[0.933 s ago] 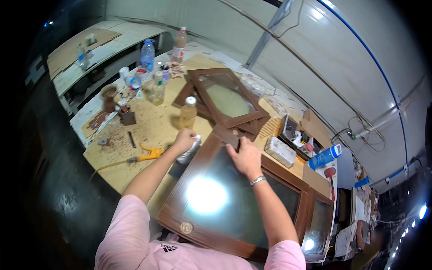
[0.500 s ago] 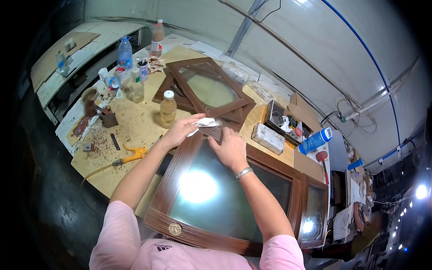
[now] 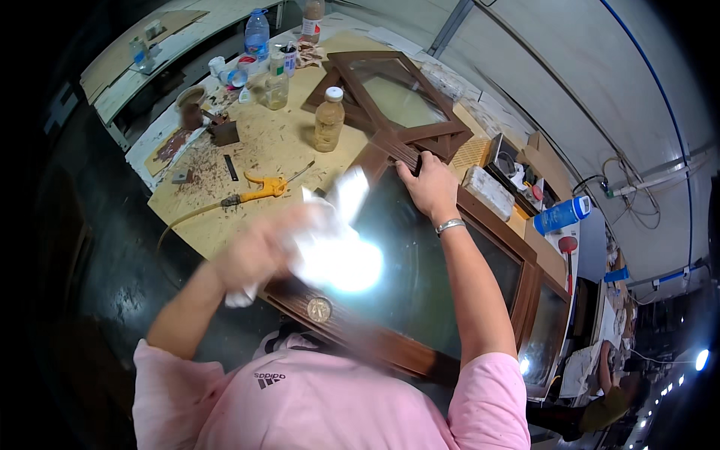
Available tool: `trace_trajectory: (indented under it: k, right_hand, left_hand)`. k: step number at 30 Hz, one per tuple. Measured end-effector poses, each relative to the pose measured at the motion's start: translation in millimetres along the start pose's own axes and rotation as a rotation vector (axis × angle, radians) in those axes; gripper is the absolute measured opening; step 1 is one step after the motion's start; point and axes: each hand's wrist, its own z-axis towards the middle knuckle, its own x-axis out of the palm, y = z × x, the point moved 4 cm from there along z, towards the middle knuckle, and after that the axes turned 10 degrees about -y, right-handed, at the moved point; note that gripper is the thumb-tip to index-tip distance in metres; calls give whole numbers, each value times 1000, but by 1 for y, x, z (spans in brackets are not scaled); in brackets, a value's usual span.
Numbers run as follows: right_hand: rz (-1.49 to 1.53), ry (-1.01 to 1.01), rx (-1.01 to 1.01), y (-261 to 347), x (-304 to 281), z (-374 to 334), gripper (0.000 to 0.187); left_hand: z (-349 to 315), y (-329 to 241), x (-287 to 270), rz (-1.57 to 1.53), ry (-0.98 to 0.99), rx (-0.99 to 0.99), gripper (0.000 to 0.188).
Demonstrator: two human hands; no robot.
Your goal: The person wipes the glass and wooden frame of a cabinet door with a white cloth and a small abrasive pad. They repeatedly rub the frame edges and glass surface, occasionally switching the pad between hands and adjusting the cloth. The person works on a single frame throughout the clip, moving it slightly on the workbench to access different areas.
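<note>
A dark brown wooden door panel with glass (image 3: 480, 234) lies in front of me, a bright light mirrored in its pane. My left hand (image 3: 259, 244), smeared by motion, is closed around a crumpled white cloth (image 3: 346, 196) above the panel's near left part. At the panel's far rail, my right hand (image 3: 431, 186) grips the wood, its thumb on the near side and its fingers over the edge. A round gold-coloured medallion (image 3: 319, 310) sits at the near left corner of the panel.
Smaller glazed frames (image 3: 397, 97) are stacked beyond. A capped bottle (image 3: 328, 120) stands left of them, with a yellow air gun (image 3: 266, 186) and its hose nearer. At right are a pale block (image 3: 487, 193) and a blue bottle (image 3: 561, 215). Another person (image 3: 604, 409) is at far right.
My left hand has drawn the cloth from the panel's far corner back toward me and to the left. My right hand stays at the far rail. The view has shifted.
</note>
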Motion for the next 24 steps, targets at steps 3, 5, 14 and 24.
trace_trajectory:
  k: [3,5,14,24]
  right_hand:
    - [-35,30,-23,-1,-1,2,59]
    - [114,-154,-137,-8,-3,-3,57]
    - [289,108,-406,5,-143,-216,71]
    - [117,-123,-88,-8,-141,-331,48]
  left_hand:
    - [-23,8,21,747,159,468,37]
    - [-26,23,-20,532,-96,269,34]
    - [-22,-33,4,694,-37,427,35]
    - [73,-68,74,364,109,503,36]
